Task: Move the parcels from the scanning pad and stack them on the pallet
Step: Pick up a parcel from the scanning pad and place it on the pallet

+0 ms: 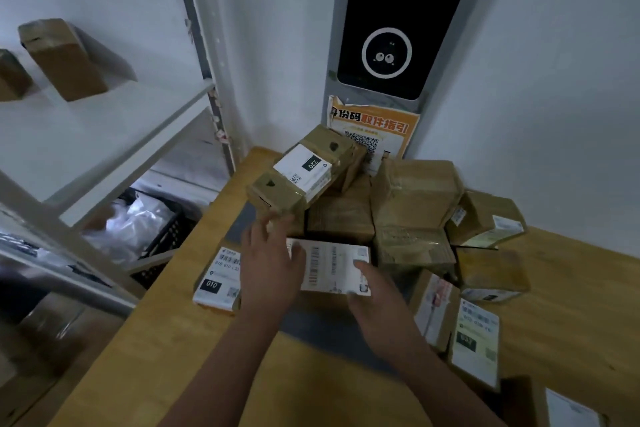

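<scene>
Several taped cardboard parcels are heaped on a grey scanning pad [325, 326] on a wooden table [138, 340]. At the front of the heap lies a parcel with a white barcode label [330, 265]. My left hand [268, 263] rests along its left side, fingers stretched forward and thumb on the label's edge. My right hand [375, 291] holds its near right corner, thumb on top and fingertips curled round the edge. A parcel labelled 220 [304, 170] sits tilted on top of the pile behind. A parcel labelled 010 [218, 282] lies left of my left hand. No pallet is in view.
More parcels [474, 343] lie to the right of my right arm. A scanner kiosk with a dark screen [388, 45] stands against the wall behind the pile. White shelving [114, 135] at left carries two boxes, and a black crate with plastic bags [149, 229] sits below it.
</scene>
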